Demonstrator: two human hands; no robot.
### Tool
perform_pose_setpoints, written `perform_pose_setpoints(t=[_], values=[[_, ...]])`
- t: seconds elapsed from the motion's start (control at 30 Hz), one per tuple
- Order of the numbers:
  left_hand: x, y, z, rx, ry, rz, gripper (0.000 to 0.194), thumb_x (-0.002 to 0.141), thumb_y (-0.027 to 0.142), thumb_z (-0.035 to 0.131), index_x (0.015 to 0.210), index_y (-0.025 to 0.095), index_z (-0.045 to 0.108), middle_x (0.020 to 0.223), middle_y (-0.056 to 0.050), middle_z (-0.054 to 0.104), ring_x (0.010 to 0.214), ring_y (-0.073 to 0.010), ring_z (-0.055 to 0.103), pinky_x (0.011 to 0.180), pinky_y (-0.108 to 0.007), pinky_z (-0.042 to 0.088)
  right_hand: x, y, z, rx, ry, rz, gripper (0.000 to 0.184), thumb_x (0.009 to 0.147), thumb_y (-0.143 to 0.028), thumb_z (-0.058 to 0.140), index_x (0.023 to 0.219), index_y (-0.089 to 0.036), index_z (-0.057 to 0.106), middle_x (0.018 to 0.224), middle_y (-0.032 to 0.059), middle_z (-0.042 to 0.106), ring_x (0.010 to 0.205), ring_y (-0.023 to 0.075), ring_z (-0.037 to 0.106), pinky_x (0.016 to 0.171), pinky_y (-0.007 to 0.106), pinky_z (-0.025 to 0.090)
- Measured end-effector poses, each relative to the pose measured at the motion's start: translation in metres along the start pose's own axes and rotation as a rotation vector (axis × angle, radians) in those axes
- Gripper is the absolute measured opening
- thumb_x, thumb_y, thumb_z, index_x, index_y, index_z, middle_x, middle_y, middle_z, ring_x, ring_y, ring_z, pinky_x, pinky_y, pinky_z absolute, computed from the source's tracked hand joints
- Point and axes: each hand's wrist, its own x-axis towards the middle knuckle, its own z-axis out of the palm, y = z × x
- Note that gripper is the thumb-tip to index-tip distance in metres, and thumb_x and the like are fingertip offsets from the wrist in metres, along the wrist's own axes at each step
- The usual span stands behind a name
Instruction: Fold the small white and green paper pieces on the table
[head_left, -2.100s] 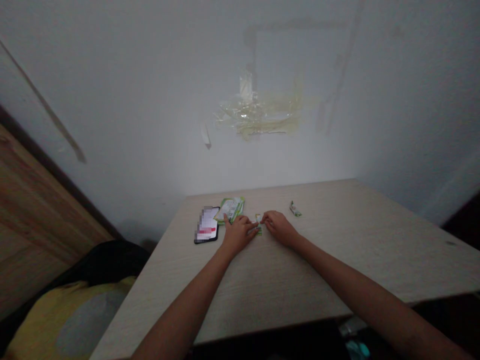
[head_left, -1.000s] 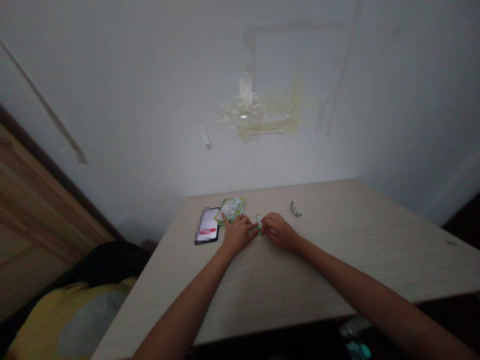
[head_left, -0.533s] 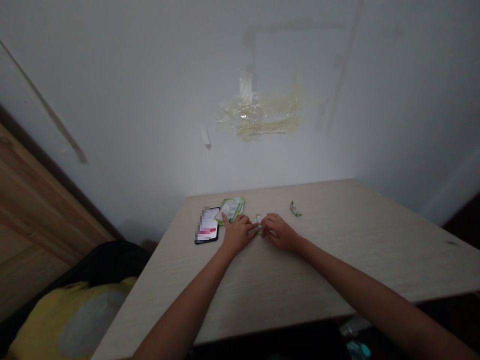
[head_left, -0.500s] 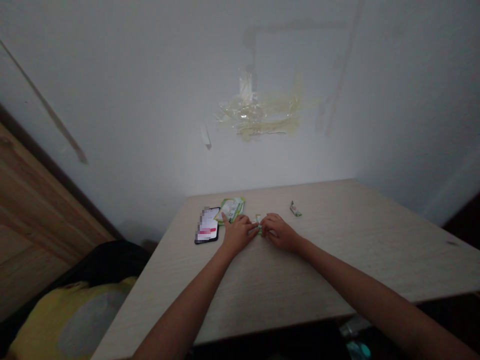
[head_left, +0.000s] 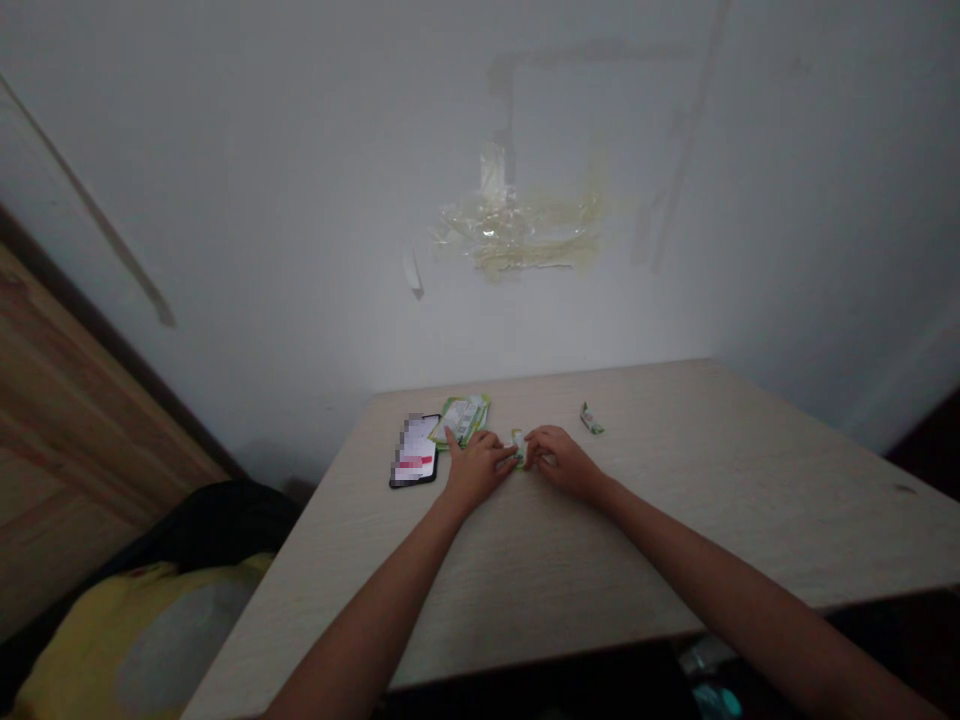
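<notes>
Between my hands on the tabletop lies a small green-and-white wrapper (head_left: 518,440), partly covered by fingers. My left hand (head_left: 478,468) rests palm down, its thumb and forefinger closed on the wrapper's left side; an outer finger sticks out toward a larger green-and-white packet (head_left: 466,412). At the wrapper's right edge, my right hand (head_left: 561,463) has its fingers curled and pinched together on it; the exact grip is hard to make out. Just left of the packet lies a phone (head_left: 420,462) with its screen lit. To the right is another small twisted green wrapper (head_left: 591,418).
The pale wooden table (head_left: 645,560) meets a white wall (head_left: 300,200) with tape remnants (head_left: 517,230) on it. A yellow-and-grey plush item (head_left: 135,640) sits below the table's left side, near a wooden panel (head_left: 82,430). Something teal (head_left: 716,700) shows under the front edge.
My right hand has shifted very slightly right, so a little more of the small wrapper shows between the hands. My left hand, the phone and the packet stay where they were.
</notes>
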Motion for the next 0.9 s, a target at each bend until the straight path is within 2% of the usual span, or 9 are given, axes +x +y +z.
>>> perform_pose_setpoints(t=[0.17,0.4,0.57,0.9], values=[[0.000,0.000,0.001,-0.001,0.011,0.009,0.026,0.091,0.043,0.056,0.114,0.040,0.067,0.105,0.000,0.067,0.115,-0.0242,0.052,0.103,-0.079,-0.012,-0.001,0.003,0.000,-0.062,0.005,0.000,0.024,0.074,0.000,0.055,0.083,-0.020,0.066,0.093,0.0051,0.066,0.105,0.0214,0.058,0.097,0.039,0.041],[0.001,-0.001,0.002,-0.008,-0.001,0.008,0.025,0.091,0.045,0.056,0.114,0.041,0.067,0.106,0.000,0.067,0.115,-0.0243,0.052,0.103,-0.079,-0.012,-0.001,0.006,0.001,-0.213,-0.016,-0.013,0.021,0.076,-0.004,0.057,0.089,-0.019,0.065,0.108,0.0104,0.064,0.110,0.0231,0.056,0.099,0.041,0.042],[0.002,-0.003,0.003,-0.016,-0.010,-0.001,0.024,0.090,0.046,0.058,0.112,0.043,0.068,0.106,0.001,0.067,0.116,-0.0247,0.051,0.104,-0.078,-0.012,0.003,0.007,0.000,-0.321,-0.046,-0.016,0.019,0.079,-0.007,0.056,0.092,-0.018,0.065,0.109,0.0112,0.064,0.111,0.0233,0.054,0.102,0.041,0.040],[0.003,-0.005,0.004,-0.034,-0.020,-0.007,0.024,0.089,0.045,0.059,0.111,0.043,0.068,0.107,0.000,0.068,0.118,-0.0254,0.050,0.103,-0.079,-0.012,0.012,0.013,0.005,-0.451,-0.076,0.141,0.019,0.089,-0.013,0.053,0.101,-0.019,0.066,0.111,0.0099,0.064,0.117,0.0220,0.052,0.104,0.038,0.036]])
